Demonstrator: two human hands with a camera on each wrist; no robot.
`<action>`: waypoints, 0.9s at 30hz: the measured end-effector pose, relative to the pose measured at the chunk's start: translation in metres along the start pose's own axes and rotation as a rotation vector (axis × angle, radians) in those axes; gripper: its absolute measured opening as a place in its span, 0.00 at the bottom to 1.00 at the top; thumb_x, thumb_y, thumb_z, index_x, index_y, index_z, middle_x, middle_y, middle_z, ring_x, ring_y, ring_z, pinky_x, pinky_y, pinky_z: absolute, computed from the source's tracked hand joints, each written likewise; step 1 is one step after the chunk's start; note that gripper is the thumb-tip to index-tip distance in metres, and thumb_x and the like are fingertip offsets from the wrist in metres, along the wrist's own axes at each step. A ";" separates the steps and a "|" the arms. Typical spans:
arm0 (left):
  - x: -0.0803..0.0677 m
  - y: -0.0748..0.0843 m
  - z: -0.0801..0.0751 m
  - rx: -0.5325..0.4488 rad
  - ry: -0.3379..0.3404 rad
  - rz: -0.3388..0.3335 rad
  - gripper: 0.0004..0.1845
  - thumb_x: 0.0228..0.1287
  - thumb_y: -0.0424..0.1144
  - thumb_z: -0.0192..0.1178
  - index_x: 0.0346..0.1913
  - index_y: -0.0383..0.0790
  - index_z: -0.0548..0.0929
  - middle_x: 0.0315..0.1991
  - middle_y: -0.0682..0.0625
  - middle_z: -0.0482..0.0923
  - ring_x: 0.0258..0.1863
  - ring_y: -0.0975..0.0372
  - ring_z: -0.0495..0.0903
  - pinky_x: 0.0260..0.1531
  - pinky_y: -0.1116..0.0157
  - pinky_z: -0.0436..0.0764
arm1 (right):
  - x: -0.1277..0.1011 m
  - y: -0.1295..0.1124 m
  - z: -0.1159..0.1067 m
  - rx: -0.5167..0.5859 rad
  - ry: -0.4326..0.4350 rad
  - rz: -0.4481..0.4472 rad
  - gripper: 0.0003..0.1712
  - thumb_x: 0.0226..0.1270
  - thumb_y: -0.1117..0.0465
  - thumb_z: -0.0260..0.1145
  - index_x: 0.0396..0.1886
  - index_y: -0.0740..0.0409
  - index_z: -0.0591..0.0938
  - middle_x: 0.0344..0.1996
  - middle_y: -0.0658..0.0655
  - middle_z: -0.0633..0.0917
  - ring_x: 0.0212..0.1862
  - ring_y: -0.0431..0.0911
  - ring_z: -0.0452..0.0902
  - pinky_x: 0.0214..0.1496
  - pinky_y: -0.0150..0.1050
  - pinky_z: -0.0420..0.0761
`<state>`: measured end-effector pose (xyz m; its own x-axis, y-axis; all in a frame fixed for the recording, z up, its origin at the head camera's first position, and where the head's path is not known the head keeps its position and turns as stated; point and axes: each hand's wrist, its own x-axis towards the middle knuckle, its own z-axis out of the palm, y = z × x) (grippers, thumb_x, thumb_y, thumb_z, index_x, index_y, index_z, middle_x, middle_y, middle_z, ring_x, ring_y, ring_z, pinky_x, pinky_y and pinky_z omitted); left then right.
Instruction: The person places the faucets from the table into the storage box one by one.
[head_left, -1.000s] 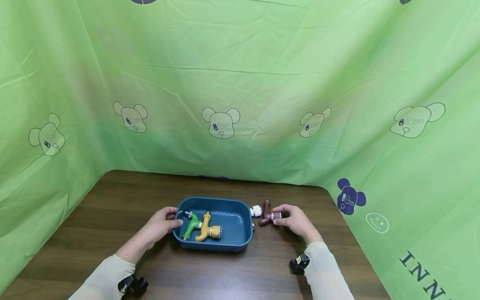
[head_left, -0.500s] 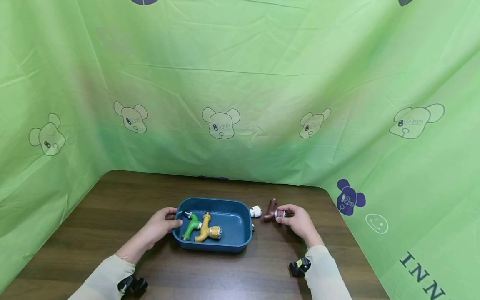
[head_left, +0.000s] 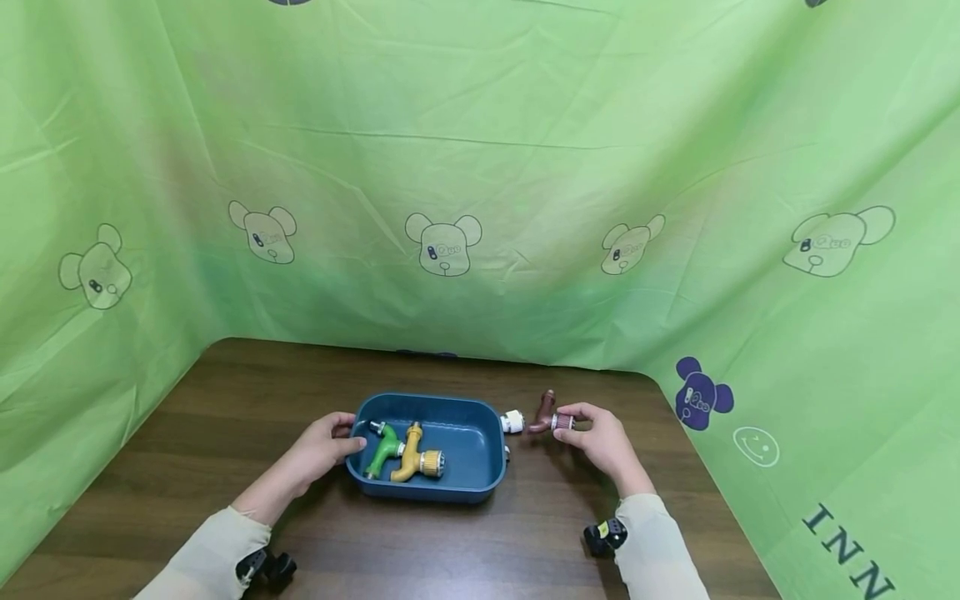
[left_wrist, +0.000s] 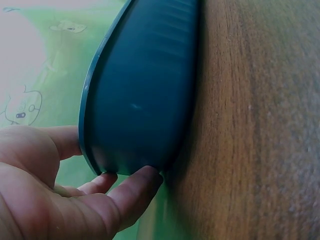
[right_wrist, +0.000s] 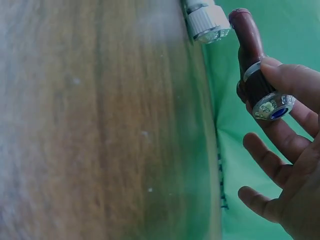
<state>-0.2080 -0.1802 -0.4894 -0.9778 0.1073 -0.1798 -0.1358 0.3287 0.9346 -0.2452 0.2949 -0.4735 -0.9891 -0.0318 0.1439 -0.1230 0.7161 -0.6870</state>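
Note:
A brown faucet [head_left: 545, 412] with a ribbed collar and clear knob end is pinched between the thumb and fingers of my right hand [head_left: 603, 437]. In the right wrist view the faucet [right_wrist: 248, 42] appears held off the table, its other fingers spread apart from it. My left hand [head_left: 321, 450] grips the left end of a blue tub [head_left: 468, 497], thumb at the rim; the left wrist view shows fingertips against the tub's outer wall [left_wrist: 142, 95]. Inside the tub lie a green faucet [head_left: 386, 452] and a yellow faucet [head_left: 410, 457], side by side at the left.
Just right of the tub sits a white ribbed knob [head_left: 513, 422], its body mostly hidden by the tub wall. Everything stands on a brown wooden table [head_left: 420, 554]. A green printed curtain [head_left: 450, 167] hangs behind and along the sides.
My right hand has moved the brown faucet slightly right and away from me, and up off the table. The faucet has turned a little. The left hand and tub stay put.

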 end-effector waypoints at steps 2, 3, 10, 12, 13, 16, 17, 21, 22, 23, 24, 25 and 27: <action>0.000 0.000 0.000 0.000 0.000 0.000 0.30 0.71 0.37 0.64 0.71 0.28 0.68 0.64 0.33 0.73 0.60 0.48 0.77 0.55 0.51 0.84 | -0.001 -0.002 -0.001 0.001 0.000 -0.007 0.22 0.59 0.53 0.79 0.52 0.53 0.87 0.51 0.58 0.88 0.58 0.57 0.80 0.60 0.56 0.77; 0.000 0.000 0.000 -0.001 -0.001 -0.001 0.30 0.72 0.37 0.64 0.71 0.28 0.68 0.64 0.33 0.73 0.60 0.48 0.77 0.55 0.51 0.84 | -0.001 -0.003 -0.001 0.006 0.002 -0.009 0.22 0.58 0.53 0.79 0.52 0.53 0.87 0.51 0.59 0.88 0.59 0.58 0.79 0.62 0.58 0.76; 0.000 0.000 0.000 -0.007 0.001 -0.001 0.30 0.71 0.37 0.64 0.70 0.28 0.68 0.64 0.33 0.74 0.60 0.49 0.77 0.55 0.51 0.84 | -0.003 -0.012 -0.005 0.029 0.007 -0.041 0.23 0.58 0.53 0.79 0.53 0.52 0.87 0.51 0.58 0.88 0.61 0.58 0.77 0.66 0.63 0.72; 0.000 0.000 0.000 -0.005 0.001 -0.002 0.30 0.71 0.37 0.64 0.71 0.28 0.68 0.64 0.33 0.74 0.60 0.49 0.77 0.56 0.51 0.84 | -0.005 -0.016 -0.005 0.025 0.007 -0.049 0.23 0.59 0.53 0.79 0.53 0.52 0.87 0.51 0.58 0.88 0.61 0.57 0.77 0.66 0.62 0.72; 0.000 0.000 0.000 -0.004 0.001 -0.002 0.30 0.71 0.37 0.64 0.71 0.28 0.68 0.64 0.33 0.74 0.60 0.49 0.77 0.56 0.51 0.84 | -0.006 -0.017 -0.006 0.022 0.007 -0.054 0.23 0.60 0.53 0.79 0.53 0.52 0.87 0.51 0.58 0.88 0.61 0.57 0.77 0.65 0.62 0.72; -0.001 0.000 0.000 -0.002 0.000 -0.001 0.31 0.71 0.37 0.64 0.71 0.28 0.68 0.64 0.33 0.74 0.60 0.49 0.77 0.55 0.51 0.84 | -0.007 -0.022 -0.007 0.018 0.008 -0.063 0.23 0.60 0.52 0.79 0.53 0.52 0.87 0.52 0.58 0.87 0.61 0.57 0.77 0.66 0.61 0.72; -0.001 0.001 0.000 -0.002 0.000 0.000 0.31 0.71 0.37 0.64 0.71 0.28 0.68 0.64 0.33 0.74 0.60 0.49 0.77 0.55 0.51 0.84 | -0.007 -0.023 -0.007 0.018 0.008 -0.064 0.23 0.60 0.51 0.79 0.54 0.52 0.86 0.52 0.58 0.87 0.61 0.57 0.77 0.66 0.61 0.72; 0.000 0.001 0.000 -0.003 0.000 0.002 0.30 0.71 0.37 0.64 0.71 0.28 0.68 0.64 0.33 0.74 0.60 0.48 0.77 0.55 0.51 0.84 | -0.010 -0.028 -0.009 0.029 0.004 -0.059 0.25 0.60 0.50 0.79 0.54 0.53 0.86 0.53 0.59 0.87 0.62 0.57 0.77 0.66 0.62 0.71; 0.000 0.001 0.000 -0.002 0.001 0.002 0.30 0.71 0.37 0.64 0.70 0.28 0.68 0.64 0.33 0.74 0.60 0.48 0.77 0.55 0.51 0.84 | -0.011 -0.029 -0.009 0.032 0.003 -0.059 0.25 0.60 0.50 0.79 0.54 0.53 0.86 0.53 0.59 0.87 0.62 0.57 0.77 0.66 0.62 0.71; 0.000 0.001 0.000 -0.002 0.003 0.000 0.30 0.71 0.37 0.64 0.70 0.28 0.68 0.64 0.33 0.74 0.60 0.48 0.77 0.56 0.51 0.84 | -0.012 -0.030 -0.009 0.036 0.001 -0.059 0.25 0.60 0.50 0.79 0.54 0.53 0.86 0.53 0.59 0.87 0.62 0.58 0.76 0.66 0.62 0.71; 0.000 0.001 0.000 -0.002 0.003 0.000 0.30 0.71 0.36 0.64 0.70 0.28 0.68 0.64 0.33 0.74 0.60 0.49 0.77 0.56 0.51 0.84 | -0.013 -0.031 -0.009 0.040 0.000 -0.058 0.24 0.60 0.51 0.79 0.54 0.53 0.86 0.53 0.59 0.87 0.62 0.58 0.76 0.66 0.62 0.71; 0.000 0.001 0.000 -0.001 0.005 -0.001 0.30 0.71 0.36 0.64 0.70 0.28 0.68 0.63 0.33 0.74 0.60 0.49 0.77 0.55 0.51 0.84 | -0.014 -0.032 -0.009 0.043 -0.002 -0.059 0.24 0.59 0.51 0.79 0.54 0.53 0.86 0.53 0.59 0.87 0.62 0.58 0.76 0.67 0.62 0.71; 0.000 0.001 0.001 0.000 0.007 -0.002 0.30 0.71 0.37 0.64 0.70 0.28 0.68 0.63 0.34 0.74 0.59 0.49 0.77 0.55 0.51 0.84 | -0.015 -0.033 -0.008 0.047 -0.003 -0.058 0.23 0.59 0.52 0.79 0.54 0.52 0.86 0.52 0.59 0.87 0.62 0.58 0.76 0.67 0.62 0.70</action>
<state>-0.2075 -0.1795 -0.4888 -0.9787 0.1002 -0.1793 -0.1375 0.3289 0.9343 -0.2258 0.2777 -0.4473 -0.9804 -0.0745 0.1823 -0.1837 0.6793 -0.7105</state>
